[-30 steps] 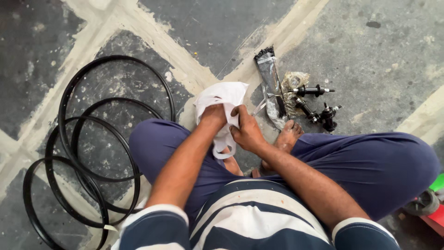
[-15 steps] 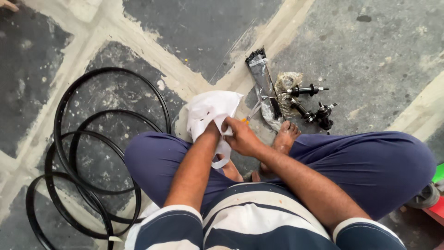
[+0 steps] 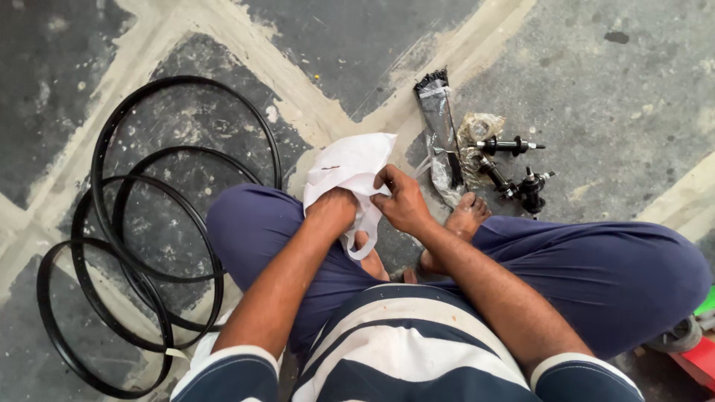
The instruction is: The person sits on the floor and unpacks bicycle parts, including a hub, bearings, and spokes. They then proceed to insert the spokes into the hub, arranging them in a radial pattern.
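Note:
I sit cross-legged on the floor in blue trousers. A white plastic bag [image 3: 350, 165] rests over my left knee. My left hand [image 3: 333, 211] is pushed into the bag's mouth, so its fingers are hidden. My right hand [image 3: 402, 201] pinches the bag's edge and handle loop beside it.
Several black bicycle rims [image 3: 123, 246] lie stacked on the stone floor at my left. Ahead on the right lie a clear packet of black spokes [image 3: 441, 134] and black wheel hubs with axles [image 3: 514, 167]. A red and green object [image 3: 700, 350] sits at the right edge.
My left hand has gone deeper into the bag while my right hand keeps hold of its edge. The view has shifted slightly.

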